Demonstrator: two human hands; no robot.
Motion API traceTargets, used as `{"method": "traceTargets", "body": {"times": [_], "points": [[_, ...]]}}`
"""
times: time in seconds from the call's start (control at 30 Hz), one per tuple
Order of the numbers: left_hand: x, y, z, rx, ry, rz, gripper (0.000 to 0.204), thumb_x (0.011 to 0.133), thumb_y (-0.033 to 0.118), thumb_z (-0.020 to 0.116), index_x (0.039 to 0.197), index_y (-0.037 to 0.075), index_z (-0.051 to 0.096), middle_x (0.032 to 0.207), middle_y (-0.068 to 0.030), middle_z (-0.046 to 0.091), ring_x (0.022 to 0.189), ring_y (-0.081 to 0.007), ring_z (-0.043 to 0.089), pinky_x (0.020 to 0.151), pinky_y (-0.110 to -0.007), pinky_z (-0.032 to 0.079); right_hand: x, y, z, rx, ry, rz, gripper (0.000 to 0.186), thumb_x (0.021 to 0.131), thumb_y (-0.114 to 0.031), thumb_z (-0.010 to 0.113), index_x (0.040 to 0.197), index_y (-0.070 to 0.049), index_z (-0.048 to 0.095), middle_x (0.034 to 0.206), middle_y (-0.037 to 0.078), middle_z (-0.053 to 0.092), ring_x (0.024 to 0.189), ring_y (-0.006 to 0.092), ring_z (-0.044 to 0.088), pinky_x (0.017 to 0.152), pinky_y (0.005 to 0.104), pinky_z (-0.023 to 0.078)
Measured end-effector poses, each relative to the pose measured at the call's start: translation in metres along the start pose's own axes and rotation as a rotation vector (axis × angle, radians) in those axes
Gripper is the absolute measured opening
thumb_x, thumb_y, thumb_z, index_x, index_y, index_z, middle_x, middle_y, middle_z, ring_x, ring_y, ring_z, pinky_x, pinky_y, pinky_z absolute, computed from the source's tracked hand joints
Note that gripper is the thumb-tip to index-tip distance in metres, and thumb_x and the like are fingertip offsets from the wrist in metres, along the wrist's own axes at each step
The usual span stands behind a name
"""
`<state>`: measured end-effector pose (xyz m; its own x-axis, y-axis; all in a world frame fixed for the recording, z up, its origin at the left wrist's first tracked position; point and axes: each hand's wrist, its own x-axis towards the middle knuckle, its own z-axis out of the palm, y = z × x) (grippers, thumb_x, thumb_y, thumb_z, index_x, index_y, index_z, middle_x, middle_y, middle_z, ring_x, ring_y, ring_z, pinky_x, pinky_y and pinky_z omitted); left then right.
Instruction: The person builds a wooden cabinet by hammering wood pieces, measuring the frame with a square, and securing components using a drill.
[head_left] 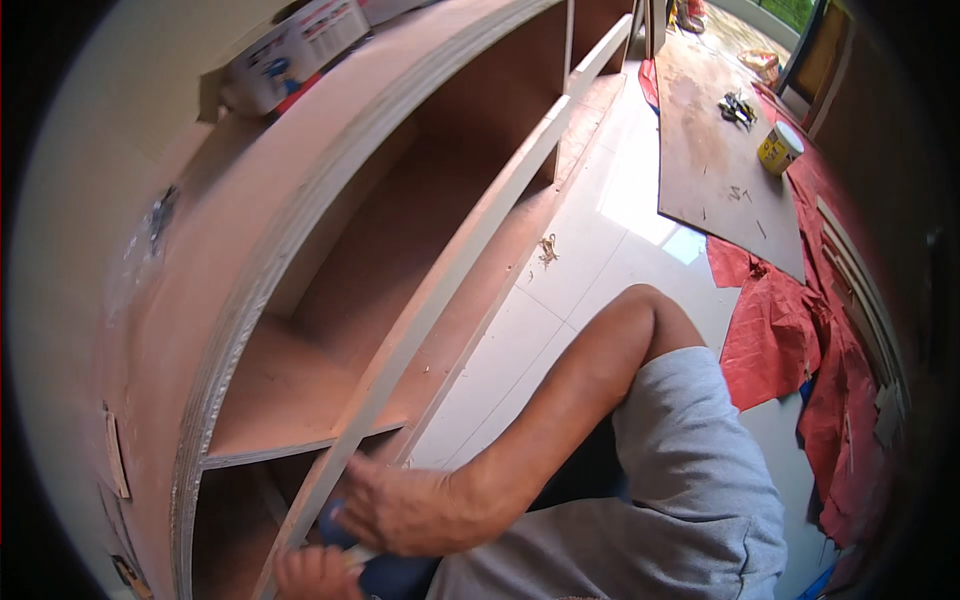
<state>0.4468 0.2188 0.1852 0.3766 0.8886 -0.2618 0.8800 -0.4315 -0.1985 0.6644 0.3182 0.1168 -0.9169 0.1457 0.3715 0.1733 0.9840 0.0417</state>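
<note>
A plywood cabinet carcass (262, 255) with open compartments lies along my left, and a long pale wooden strip (425, 315) runs along its front. My right hand (395, 508) is beside the near end of this strip, smeared by motion, and its fingertips cannot be made out. Lower down, my left hand (318, 574) is closed next to the strip. A small pale piece (357, 556) shows between the two hands; its kind is unclear. Something blue lies behind the hands, mostly covered.
A printed carton (300, 50) stands on the cabinet top. On the tiled floor (545, 310) lie wood shavings (547, 250). A plywood sheet (700, 150) to the far right carries a yellow tub (779, 150) and a dark cluster of small items (738, 110). Red sheeting (770, 330) lies beside it.
</note>
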Motion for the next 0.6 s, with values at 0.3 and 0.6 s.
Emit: {"method": "traceTargets", "body": {"times": [0.3, 0.6], "points": [[0.208, 0.126, -0.074, -0.094, 0.242, 0.403, 0.03, 0.082, 0.016, 0.068, 0.107, 0.001, 0.059, 0.101, -0.0147, 0.054, 0.104, -0.0358, 0.051, 0.103, -0.052, 0.036, -0.186, 0.055, -0.026, 0.579, 0.031, 0.785, 0.038, 0.094, -0.019, 0.058, 0.124, -0.002, 0.042, 0.093, 0.021, 0.062, 0.08, 0.0401, 0.066, 0.065, 0.0466, 0.054], [0.452, 0.204, -0.134, -0.398, 0.515, 0.321, 0.086, 0.074, 0.053, 0.078, 0.13, -0.008, 0.054, 0.124, -0.0262, 0.06, 0.117, -0.0358, 0.058, 0.1, -0.041, 0.045, -0.407, 0.151, -0.052, 0.706, 0.647, 1.538, 0.024, 0.097, -0.03, 0.06, 0.096, -0.007, 0.055, 0.068, 0.002, 0.053, 0.056, 0.017, 0.052, 0.052, 0.0324, 0.044]]}}
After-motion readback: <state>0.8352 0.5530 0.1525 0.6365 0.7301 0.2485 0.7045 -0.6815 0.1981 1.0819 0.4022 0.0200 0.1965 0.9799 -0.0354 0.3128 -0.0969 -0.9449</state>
